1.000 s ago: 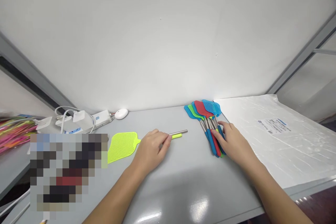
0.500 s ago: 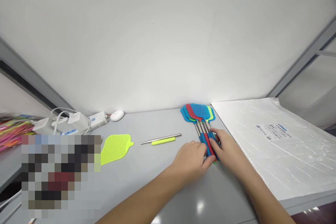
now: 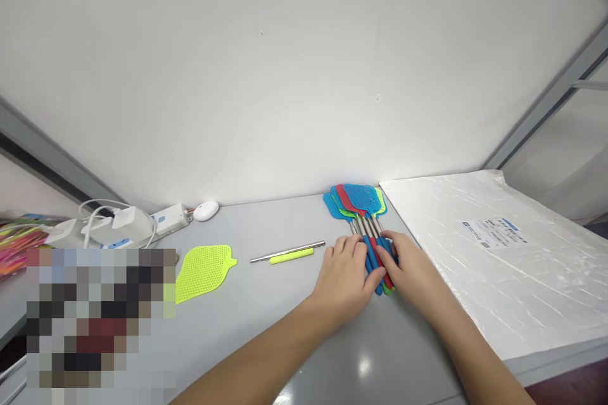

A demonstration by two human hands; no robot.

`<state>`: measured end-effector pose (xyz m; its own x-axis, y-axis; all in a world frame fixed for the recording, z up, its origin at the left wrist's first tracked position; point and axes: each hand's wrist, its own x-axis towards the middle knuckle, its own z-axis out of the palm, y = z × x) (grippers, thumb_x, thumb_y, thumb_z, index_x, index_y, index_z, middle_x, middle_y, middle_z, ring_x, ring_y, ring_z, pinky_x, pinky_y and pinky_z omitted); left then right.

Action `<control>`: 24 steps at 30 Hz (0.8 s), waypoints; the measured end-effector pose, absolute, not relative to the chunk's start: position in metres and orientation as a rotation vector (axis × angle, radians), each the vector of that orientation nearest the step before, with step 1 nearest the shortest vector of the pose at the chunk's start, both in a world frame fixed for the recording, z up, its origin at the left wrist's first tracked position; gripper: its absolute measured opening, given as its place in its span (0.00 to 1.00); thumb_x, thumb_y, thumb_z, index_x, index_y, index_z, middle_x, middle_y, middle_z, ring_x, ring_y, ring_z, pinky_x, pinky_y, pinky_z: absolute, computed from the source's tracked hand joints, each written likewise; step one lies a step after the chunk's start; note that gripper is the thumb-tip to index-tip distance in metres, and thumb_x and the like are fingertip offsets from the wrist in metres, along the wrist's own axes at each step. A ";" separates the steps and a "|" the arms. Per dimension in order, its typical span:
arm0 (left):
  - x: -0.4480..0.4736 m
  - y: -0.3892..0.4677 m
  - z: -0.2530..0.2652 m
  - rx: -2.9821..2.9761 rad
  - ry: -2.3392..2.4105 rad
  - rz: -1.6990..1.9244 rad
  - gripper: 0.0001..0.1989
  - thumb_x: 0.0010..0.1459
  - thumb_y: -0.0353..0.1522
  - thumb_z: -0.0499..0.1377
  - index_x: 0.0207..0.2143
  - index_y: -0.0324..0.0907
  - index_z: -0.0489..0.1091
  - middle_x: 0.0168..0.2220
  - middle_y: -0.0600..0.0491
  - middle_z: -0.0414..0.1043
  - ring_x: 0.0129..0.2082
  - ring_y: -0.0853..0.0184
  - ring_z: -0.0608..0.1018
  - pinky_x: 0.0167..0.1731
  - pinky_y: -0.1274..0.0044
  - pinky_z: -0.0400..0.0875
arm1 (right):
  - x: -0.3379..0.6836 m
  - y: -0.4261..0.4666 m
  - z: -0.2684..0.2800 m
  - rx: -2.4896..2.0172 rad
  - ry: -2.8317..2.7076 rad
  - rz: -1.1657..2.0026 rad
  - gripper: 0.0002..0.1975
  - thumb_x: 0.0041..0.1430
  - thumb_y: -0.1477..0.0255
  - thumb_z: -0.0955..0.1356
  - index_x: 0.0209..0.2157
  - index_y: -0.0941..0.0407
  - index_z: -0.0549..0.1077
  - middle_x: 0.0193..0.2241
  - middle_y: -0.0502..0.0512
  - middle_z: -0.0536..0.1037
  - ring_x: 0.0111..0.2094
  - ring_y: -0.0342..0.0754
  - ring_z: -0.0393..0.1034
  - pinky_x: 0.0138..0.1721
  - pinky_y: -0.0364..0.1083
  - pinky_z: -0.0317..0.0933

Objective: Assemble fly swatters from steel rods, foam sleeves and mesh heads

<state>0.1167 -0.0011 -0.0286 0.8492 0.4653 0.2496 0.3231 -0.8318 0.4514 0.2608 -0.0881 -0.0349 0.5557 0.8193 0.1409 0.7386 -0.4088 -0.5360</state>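
Observation:
A bundle of fly swatters (image 3: 361, 200) with blue, red and green mesh heads lies on the grey table, heads toward the wall. My left hand (image 3: 344, 272) presses against the left side of the handles, its thumb over their lower part. From the right, my right hand (image 3: 403, 259) grips the same handles, thumb on top; its other fingertips are partly hidden. To the left lie a silver metal rod (image 3: 289, 250) and a yellow-green handle sleeve (image 3: 291, 256), side by side. Farther left is a loose yellow-green swatter head (image 3: 204, 271).
A large white wrapped package (image 3: 456, 253) with a label covers the table's right side. At the left are a power strip (image 3: 171, 218) with white chargers and cables, a white oval device (image 3: 206, 211), and colourful items (image 3: 21, 243). A pixelated patch hides the front left.
My left hand's fingers have moved a little up and left along the bundle and are more extended. My right hand stays at the handles. The view has shifted slightly.

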 end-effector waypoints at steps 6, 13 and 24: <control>0.099 0.003 -0.023 2.646 0.519 0.499 0.16 0.65 0.42 0.52 0.49 0.43 0.65 0.56 0.47 0.64 0.54 0.56 0.65 0.51 0.63 0.63 | 0.263 -0.087 -0.034 -2.244 -1.243 0.118 0.19 0.66 0.60 0.59 0.50 0.55 0.68 0.43 0.60 0.73 0.41 0.55 0.70 0.41 0.51 0.62; 0.028 0.028 -0.010 2.830 0.429 0.340 0.07 0.64 0.33 0.52 0.37 0.42 0.68 0.45 0.48 0.70 0.45 0.58 0.69 0.43 0.65 0.65 | 0.238 -0.079 -0.010 -2.065 -1.544 -0.056 0.15 0.67 0.63 0.59 0.47 0.54 0.70 0.40 0.60 0.71 0.41 0.55 0.69 0.42 0.52 0.61; -0.021 0.052 -0.013 2.883 0.950 0.397 0.10 0.64 0.37 0.52 0.42 0.41 0.67 0.43 0.46 0.68 0.44 0.56 0.67 0.40 0.64 0.64 | 0.185 0.027 0.009 -1.901 -2.375 0.013 0.08 0.62 0.74 0.64 0.37 0.53 0.75 0.35 0.55 0.72 0.33 0.51 0.70 0.32 0.47 0.58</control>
